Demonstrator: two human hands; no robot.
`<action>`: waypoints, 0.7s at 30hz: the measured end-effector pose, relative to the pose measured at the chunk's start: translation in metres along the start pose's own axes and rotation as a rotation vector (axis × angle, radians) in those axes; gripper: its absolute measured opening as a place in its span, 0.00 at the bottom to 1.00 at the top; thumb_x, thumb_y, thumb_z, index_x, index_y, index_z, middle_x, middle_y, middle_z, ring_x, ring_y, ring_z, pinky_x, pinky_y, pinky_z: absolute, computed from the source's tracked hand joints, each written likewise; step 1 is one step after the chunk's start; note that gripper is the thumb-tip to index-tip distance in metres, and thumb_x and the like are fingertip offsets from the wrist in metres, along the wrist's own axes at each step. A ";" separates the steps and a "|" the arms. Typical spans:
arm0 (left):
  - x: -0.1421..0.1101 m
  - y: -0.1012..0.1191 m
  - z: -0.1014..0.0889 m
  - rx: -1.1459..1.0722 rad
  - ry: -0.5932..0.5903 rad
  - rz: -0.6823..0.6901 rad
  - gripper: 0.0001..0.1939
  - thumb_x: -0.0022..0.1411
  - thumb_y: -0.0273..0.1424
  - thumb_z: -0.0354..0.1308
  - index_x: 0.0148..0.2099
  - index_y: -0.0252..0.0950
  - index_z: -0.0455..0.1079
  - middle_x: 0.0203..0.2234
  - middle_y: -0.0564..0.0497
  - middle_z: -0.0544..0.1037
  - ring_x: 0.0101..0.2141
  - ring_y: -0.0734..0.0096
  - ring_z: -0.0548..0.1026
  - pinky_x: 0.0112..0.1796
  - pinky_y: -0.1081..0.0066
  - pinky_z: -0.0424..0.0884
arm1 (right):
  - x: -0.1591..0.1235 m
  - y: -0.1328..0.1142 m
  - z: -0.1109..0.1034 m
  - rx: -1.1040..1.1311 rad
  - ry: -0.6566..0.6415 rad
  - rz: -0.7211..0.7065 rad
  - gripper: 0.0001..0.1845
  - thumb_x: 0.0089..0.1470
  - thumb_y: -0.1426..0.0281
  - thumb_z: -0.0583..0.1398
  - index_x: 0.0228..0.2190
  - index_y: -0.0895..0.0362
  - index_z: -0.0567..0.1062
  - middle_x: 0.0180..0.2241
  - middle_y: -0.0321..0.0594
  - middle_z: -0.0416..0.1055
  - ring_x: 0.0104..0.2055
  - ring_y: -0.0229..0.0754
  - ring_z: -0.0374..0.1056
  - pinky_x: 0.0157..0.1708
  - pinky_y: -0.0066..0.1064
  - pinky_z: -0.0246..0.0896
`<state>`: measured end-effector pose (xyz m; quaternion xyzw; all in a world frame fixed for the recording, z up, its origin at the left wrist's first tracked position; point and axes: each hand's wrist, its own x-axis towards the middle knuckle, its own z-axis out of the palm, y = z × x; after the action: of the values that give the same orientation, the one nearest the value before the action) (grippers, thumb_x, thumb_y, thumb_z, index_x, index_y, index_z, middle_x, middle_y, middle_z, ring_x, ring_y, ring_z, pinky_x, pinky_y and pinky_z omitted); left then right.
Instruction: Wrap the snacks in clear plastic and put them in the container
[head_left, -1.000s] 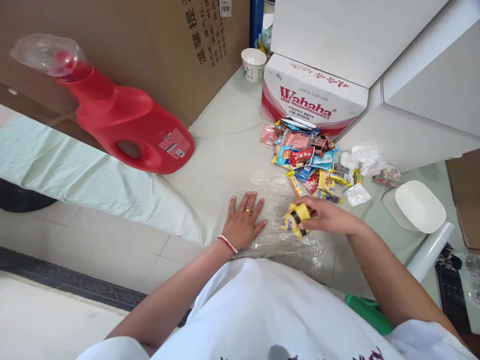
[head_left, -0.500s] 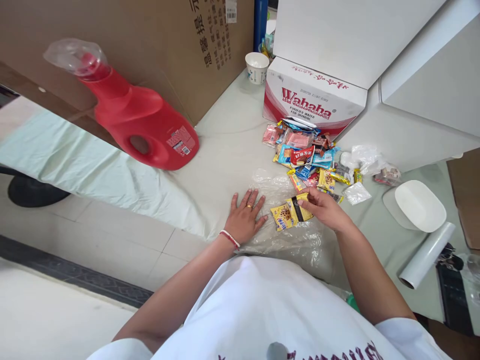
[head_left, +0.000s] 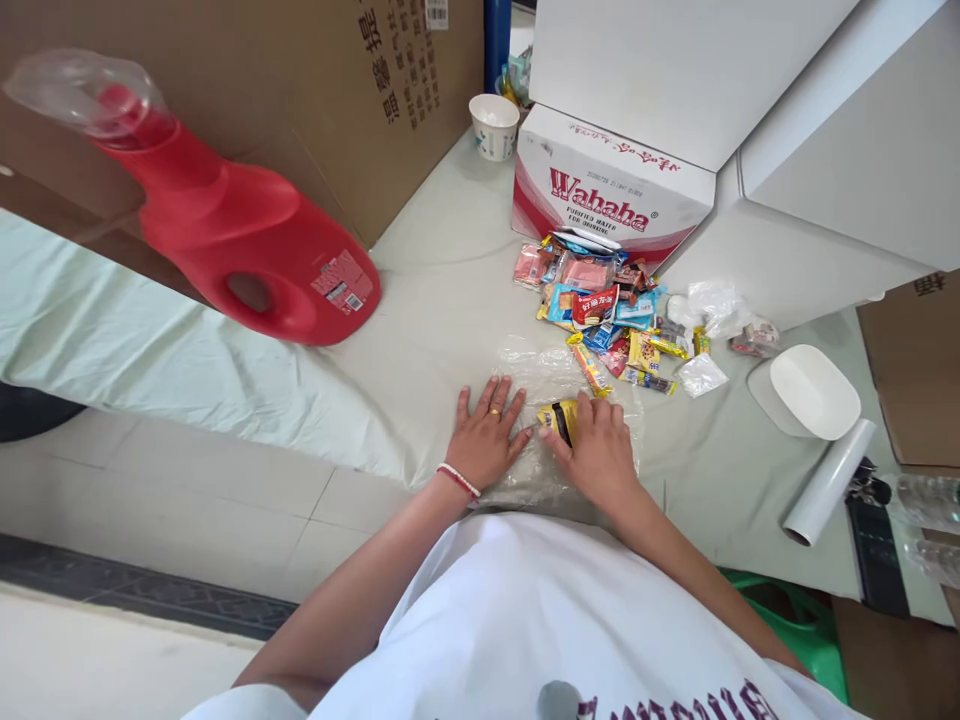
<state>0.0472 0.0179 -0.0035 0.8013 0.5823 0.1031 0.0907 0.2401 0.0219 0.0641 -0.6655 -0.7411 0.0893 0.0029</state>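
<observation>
Fingers of the right hand (head_left: 598, 452) cover a yellow snack packet (head_left: 558, 419), grip unclear; the left hand (head_left: 484, 440) lies splayed. Dragging could rumple the plastic film (head_left: 536, 362).

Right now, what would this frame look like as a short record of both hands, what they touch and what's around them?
left hand: palm down, fingers spread, at the left side of the clear plastic film
right hand: thumb and fingers on a yellow snack packet; grip unclear
snack pile: mixed wrapped snacks, in front of the Wahaha water carton
picture left: red plastic jug
picture right: white bowl, beside a whitish roll
back: patterned cup, left of the carton
</observation>
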 end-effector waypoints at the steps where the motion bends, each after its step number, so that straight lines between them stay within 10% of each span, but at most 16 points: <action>1: 0.000 0.000 0.000 0.000 0.001 0.001 0.33 0.73 0.48 0.44 0.74 0.40 0.55 0.73 0.40 0.52 0.73 0.50 0.50 0.68 0.38 0.39 | -0.002 -0.004 0.001 -0.034 -0.037 0.000 0.43 0.62 0.45 0.57 0.65 0.64 0.62 0.54 0.61 0.67 0.54 0.61 0.60 0.50 0.49 0.61; 8: -0.002 -0.002 0.001 -0.024 0.019 0.012 0.32 0.74 0.47 0.43 0.74 0.40 0.55 0.73 0.40 0.53 0.73 0.52 0.50 0.69 0.38 0.38 | -0.001 0.005 0.003 -0.104 -0.253 0.016 0.41 0.60 0.58 0.64 0.68 0.57 0.56 0.55 0.54 0.69 0.56 0.57 0.62 0.48 0.43 0.60; 21: -0.002 -0.002 0.002 -0.063 0.022 0.001 0.32 0.73 0.46 0.45 0.74 0.42 0.54 0.73 0.40 0.53 0.72 0.50 0.51 0.68 0.36 0.37 | 0.006 0.024 -0.022 -0.083 -0.031 -0.092 0.30 0.55 0.70 0.62 0.59 0.57 0.67 0.53 0.54 0.70 0.51 0.59 0.61 0.45 0.45 0.60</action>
<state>0.0450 0.0168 -0.0064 0.7971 0.5794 0.1303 0.1091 0.2654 0.0331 0.0816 -0.6288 -0.7738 0.0688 -0.0320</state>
